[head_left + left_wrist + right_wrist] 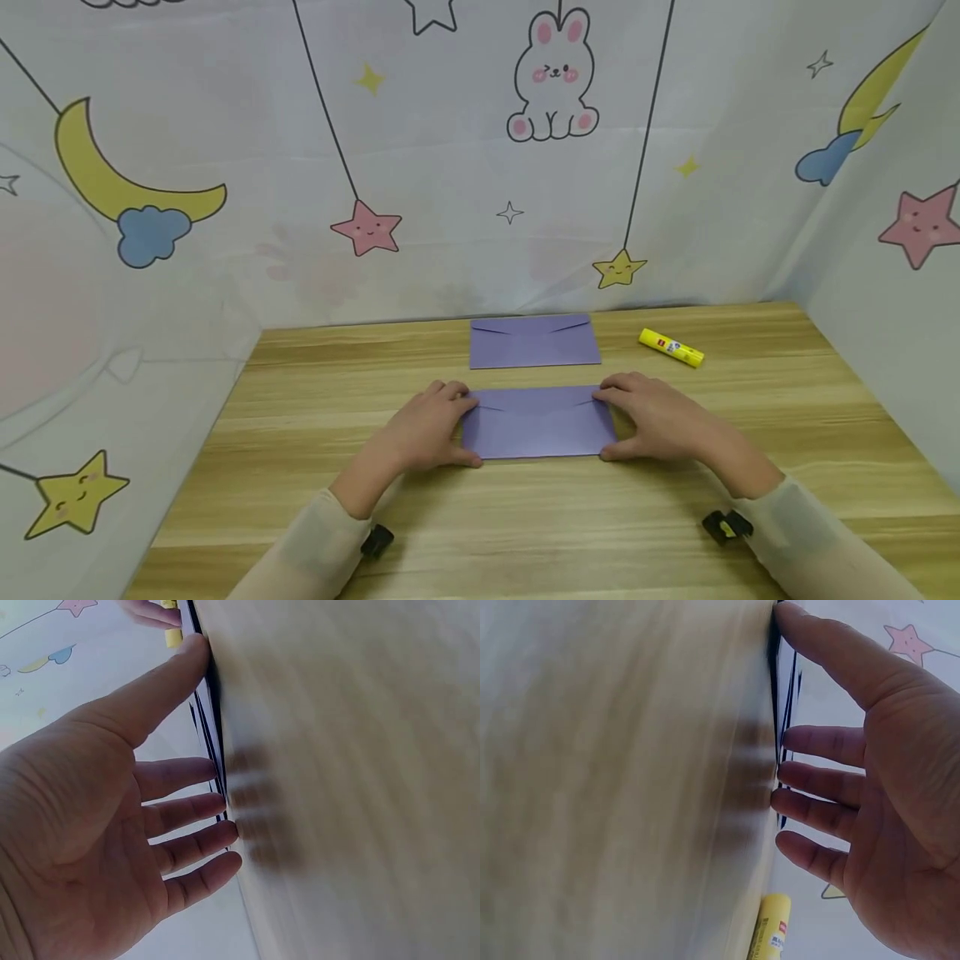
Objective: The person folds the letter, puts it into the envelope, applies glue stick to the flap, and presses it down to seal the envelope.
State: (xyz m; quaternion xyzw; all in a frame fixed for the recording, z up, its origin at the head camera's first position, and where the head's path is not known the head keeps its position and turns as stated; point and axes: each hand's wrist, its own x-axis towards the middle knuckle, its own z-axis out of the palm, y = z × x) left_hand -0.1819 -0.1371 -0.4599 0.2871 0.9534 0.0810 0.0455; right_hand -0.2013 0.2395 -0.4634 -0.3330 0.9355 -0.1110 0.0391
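Observation:
A purple envelope (538, 429) lies at the middle of the wooden table, flap side up, seen nearly edge-on in both wrist views. My left hand (429, 427) is at its left end, thumb by the near corner and index finger by the far one. Mirroring it, my right hand (655, 418) touches the right end. Fairly straight, spread fingers (191, 814) show in the left wrist view, their tips along the envelope's edge. The right wrist view shows similar fingers (821, 776) on the other side. Behind this envelope lies a second purple envelope (535, 346), untouched.
A yellow glue stick (671, 347) lies at the back right of the wooden table (525, 533), beyond my right hand. White cloth (450, 150) printed with stars, moons and a rabbit hangs behind the table and along its sides.

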